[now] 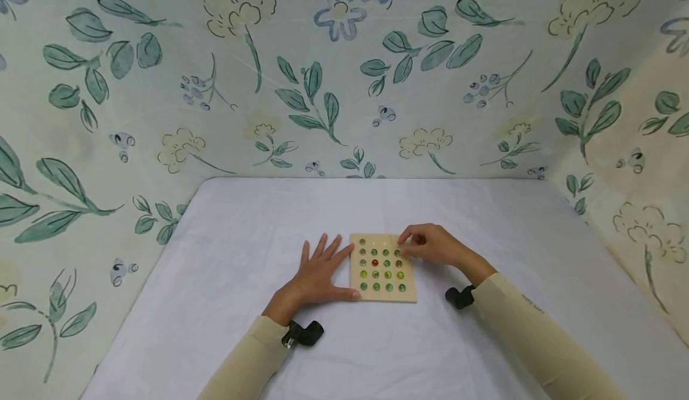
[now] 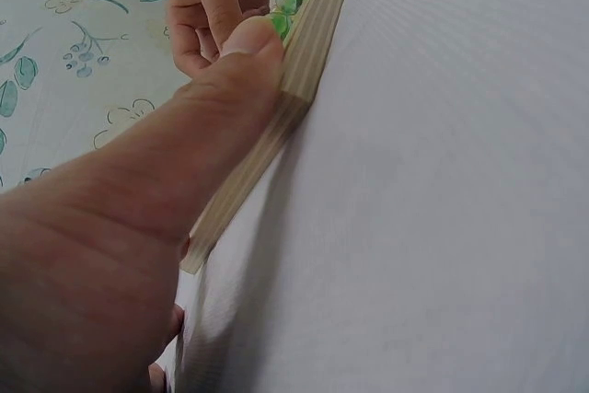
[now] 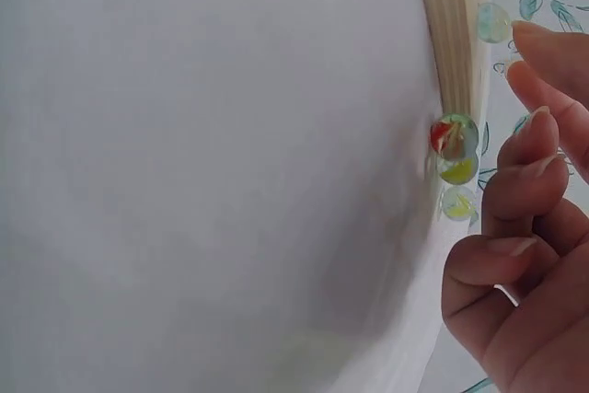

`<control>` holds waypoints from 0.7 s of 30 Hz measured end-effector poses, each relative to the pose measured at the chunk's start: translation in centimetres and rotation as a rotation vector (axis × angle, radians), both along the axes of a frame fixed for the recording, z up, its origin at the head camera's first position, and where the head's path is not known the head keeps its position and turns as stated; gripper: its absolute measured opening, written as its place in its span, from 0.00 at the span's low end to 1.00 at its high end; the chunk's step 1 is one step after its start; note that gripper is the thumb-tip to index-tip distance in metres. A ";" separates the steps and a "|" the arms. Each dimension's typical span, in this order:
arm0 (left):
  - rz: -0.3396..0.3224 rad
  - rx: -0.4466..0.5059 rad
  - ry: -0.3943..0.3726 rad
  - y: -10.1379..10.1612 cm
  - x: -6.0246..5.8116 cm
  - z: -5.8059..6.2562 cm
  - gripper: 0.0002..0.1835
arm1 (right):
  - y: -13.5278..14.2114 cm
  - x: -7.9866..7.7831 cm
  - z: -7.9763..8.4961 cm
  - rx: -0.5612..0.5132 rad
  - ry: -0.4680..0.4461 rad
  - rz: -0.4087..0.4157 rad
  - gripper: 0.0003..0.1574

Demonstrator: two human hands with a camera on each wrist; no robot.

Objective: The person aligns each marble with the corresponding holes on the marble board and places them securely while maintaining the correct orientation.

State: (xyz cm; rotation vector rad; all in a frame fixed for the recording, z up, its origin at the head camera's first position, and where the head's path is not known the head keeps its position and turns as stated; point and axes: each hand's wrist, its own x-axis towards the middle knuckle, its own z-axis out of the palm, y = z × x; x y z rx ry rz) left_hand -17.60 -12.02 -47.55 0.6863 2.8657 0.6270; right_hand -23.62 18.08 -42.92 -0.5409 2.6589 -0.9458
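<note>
A wooden board with rows of glass marbles lies flat on the white cloth. My left hand, fingers spread, braces its left side; the thumb touches the near left corner and the forefinger touches the left edge. My right hand hovers at the far right corner, its outer fingers loosely curled. In the right wrist view, its thumb and forefinger tips are slightly apart, close to a pale marble on the board; nothing shows between them. Multicoloured marbles appear beside the board edge, below the curled fingers.
White cloth covers the table around the board. Behind and at both sides hangs a leaf-and-flower patterned backdrop. A black wrist device sits by the right sleeve, another by the left.
</note>
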 end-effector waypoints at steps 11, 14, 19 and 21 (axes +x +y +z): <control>0.001 -0.010 0.006 -0.1 -0.1 0.3 0.58 | 0.6 -0.6 0.4 -0.037 -0.012 -0.044 0.11; -0.001 -0.008 0.007 0.0 -0.1 0.2 0.58 | 0.7 -0.8 0.3 -0.027 -0.013 -0.074 0.11; -0.006 0.004 0.012 0.0 -0.1 0.1 0.58 | 1.0 -1.1 0.1 -0.009 -0.011 -0.115 0.16; -0.007 0.008 0.017 0.0 0.0 0.1 0.58 | 1.1 -1.3 0.0 -0.010 -0.012 -0.122 0.18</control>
